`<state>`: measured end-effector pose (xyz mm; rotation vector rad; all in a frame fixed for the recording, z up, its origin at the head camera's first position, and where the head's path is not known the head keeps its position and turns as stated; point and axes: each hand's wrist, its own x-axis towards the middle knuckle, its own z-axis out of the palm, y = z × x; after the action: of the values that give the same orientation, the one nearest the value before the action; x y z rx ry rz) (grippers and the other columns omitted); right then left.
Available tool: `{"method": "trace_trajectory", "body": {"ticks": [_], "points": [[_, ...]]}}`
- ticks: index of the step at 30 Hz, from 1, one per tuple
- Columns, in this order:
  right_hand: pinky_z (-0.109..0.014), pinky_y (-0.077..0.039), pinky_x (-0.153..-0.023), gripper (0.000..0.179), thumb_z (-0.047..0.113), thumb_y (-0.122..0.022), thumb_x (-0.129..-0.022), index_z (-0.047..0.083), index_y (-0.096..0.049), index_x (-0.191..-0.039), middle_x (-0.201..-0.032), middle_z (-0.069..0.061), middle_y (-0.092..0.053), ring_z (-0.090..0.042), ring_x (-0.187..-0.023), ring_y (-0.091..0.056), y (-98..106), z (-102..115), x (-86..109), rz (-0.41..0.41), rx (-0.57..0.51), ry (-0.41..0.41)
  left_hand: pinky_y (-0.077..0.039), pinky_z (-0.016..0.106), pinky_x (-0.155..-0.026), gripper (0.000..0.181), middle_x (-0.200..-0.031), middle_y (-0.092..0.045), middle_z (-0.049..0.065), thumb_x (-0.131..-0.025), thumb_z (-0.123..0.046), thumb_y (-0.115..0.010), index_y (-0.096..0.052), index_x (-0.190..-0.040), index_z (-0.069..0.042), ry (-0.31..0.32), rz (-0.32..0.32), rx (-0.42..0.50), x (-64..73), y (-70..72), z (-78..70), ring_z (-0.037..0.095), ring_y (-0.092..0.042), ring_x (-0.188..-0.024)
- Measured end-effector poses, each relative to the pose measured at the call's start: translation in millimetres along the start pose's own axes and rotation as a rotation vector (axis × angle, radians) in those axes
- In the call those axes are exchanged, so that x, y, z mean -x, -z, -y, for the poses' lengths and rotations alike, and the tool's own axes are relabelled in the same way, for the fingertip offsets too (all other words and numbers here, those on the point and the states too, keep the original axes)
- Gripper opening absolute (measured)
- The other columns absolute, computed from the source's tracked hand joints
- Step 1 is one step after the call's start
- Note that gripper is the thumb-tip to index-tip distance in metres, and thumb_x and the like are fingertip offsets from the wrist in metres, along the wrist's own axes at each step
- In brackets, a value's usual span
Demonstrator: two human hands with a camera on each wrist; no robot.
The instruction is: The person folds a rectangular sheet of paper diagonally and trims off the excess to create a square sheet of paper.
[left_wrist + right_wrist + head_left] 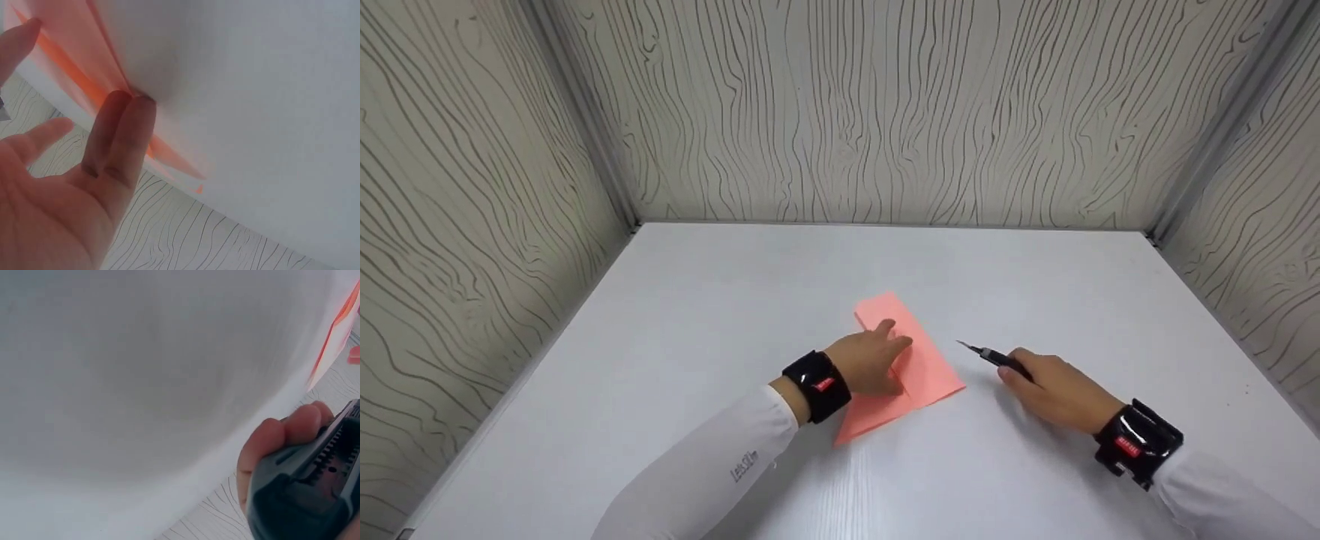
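Note:
A folded sheet of salmon-pink paper [930, 371] lies on the white table in the middle of the head view. My left hand [868, 361] rests on it with spread, mostly straight fingers. In the left wrist view, two fingertips [145, 107] touch the paper's folded edge [107, 48], where layers stand slightly apart. My right hand [1057, 390] grips a black utility knife [997, 358] to the right of the paper. Its blade is out and points toward the paper, apart from it. The knife's dark body [298, 489] and toothed slide track show close up in the right wrist view.
The white table [720, 292] stretches to walls on the left, right and back. The back wall [847, 112] has a wavy wood-grain pattern, with grey metal posts [585, 112] at the corners. Each wrist wears a black strap [817, 385].

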<state>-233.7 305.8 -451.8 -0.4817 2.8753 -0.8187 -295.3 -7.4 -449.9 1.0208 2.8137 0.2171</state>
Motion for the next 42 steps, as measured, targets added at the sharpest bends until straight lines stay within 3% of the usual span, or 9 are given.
{"method": "trace_trajectory", "body": {"ticks": [4,7,10,17,22,25,30,37,42], "points": [[-0.027,-0.036,-0.065,0.018,0.027,-0.051,-0.114,0.016,-0.061,-0.105,-0.076,0.006,-0.045,-0.009,-0.070,-0.047,-5.0,3.0,4.9,0.004,0.032,0.042,-0.047,0.028,-0.063,0.023,-0.110,-0.055,0.009,-0.095,-0.024,-0.079,-0.066,-0.105,-0.007,-0.009,-0.008,-0.019,1.1,-0.6,-1.3,0.017,-0.056,-0.066],[-0.027,-0.037,-0.068,0.015,0.027,-0.052,-0.114,0.017,-0.062,-0.108,-0.080,0.007,-0.049,-0.007,-0.074,-0.048,-10.1,6.1,9.1,0.012,0.067,0.074,-0.041,0.027,-0.062,0.022,-0.095,-0.053,0.004,-0.097,-0.023,-0.076,-0.066,-0.083,-0.009,-0.022,-0.023,-0.047,4.1,-0.6,-3.3,0.013,-0.046,-0.066],[-0.026,-0.037,-0.067,0.015,0.030,-0.054,-0.114,0.017,-0.062,-0.111,-0.081,0.008,-0.050,-0.005,-0.074,-0.048,-13.6,9.7,13.2,0.023,0.110,0.099,-0.038,0.027,-0.063,0.023,-0.087,-0.054,0.002,-0.098,-0.019,-0.071,-0.066,-0.076,-0.011,-0.028,-0.046,-0.046,7.1,-2.0,-3.6,0.014,-0.045,-0.068],[-0.026,-0.037,-0.068,0.019,0.033,-0.062,-0.109,0.016,-0.065,-0.118,-0.084,0.012,-0.051,-0.002,-0.074,-0.047,-14.1,10.7,23.6,0.074,0.190,0.146,-0.040,0.026,-0.065,0.011,-0.085,-0.056,-0.001,-0.099,-0.020,-0.072,-0.072,-0.094,-0.010,-0.056,-0.071,-0.052,12.4,-7.1,-0.7,0.014,-0.049,-0.071],[-0.025,-0.036,-0.067,0.025,0.034,-0.069,-0.105,0.014,-0.066,-0.120,-0.084,0.014,-0.049,-0.001,-0.074,-0.045,-17.5,11.5,30.0,0.084,0.263,0.216,-0.046,0.027,-0.073,0.025,-0.096,-0.062,0.000,-0.101,-0.027,-0.077,-0.070,-0.119,-0.011,-0.041,-0.047,-0.059,15.5,-6.8,-2.1,0.014,-0.052,-0.078],[-0.025,-0.033,-0.064,0.026,0.032,-0.071,-0.104,0.012,-0.064,-0.119,-0.079,0.012,-0.046,-0.002,-0.070,-0.042,-19.4,14.9,29.7,0.065,0.288,0.196,-0.047,0.027,-0.075,0.031,-0.098,-0.063,0.001,-0.102,-0.027,-0.077,-0.067,-0.126,-0.010,-0.028,-0.039,-0.051,16.4,-5.2,-2.7,0.015,-0.053,-0.080],[-0.025,-0.031,-0.061,0.026,0.032,-0.072,-0.104,0.010,-0.063,-0.114,-0.078,0.009,-0.047,-0.005,-0.067,-0.042,-20.2,14.6,26.3,0.043,0.301,0.131,-0.049,0.027,-0.077,0.034,-0.099,-0.064,0.002,-0.102,-0.027,-0.076,-0.064,-0.129,-0.010,-0.024,-0.037,-0.037,16.8,-3.9,-2.2,0.016,-0.055,-0.082],[-0.027,-0.035,-0.064,0.025,0.030,-0.070,-0.105,0.008,-0.062,-0.116,-0.081,0.005,-0.052,-0.010,-0.071,-0.047,-19.4,11.4,20.8,0.082,0.264,0.045,-0.046,0.027,-0.070,0.028,-0.095,-0.060,0.002,-0.099,-0.028,-0.076,-0.065,-0.113,-0.006,-0.052,-0.055,-0.073,15.7,-6.0,1.0,0.013,-0.050,-0.076],[-0.027,-0.035,-0.063,0.025,0.030,-0.070,-0.106,0.008,-0.061,-0.115,-0.080,0.004,-0.051,-0.011,-0.071,-0.048,-19.8,11.0,18.9,0.102,0.246,0.041,-0.052,0.027,-0.077,0.042,-0.114,-0.060,0.006,-0.097,-0.029,-0.079,-0.062,-0.128,-0.007,-0.054,-0.074,-0.072,14.5,-3.5,-1.8,0.018,-0.056,-0.094]]}}
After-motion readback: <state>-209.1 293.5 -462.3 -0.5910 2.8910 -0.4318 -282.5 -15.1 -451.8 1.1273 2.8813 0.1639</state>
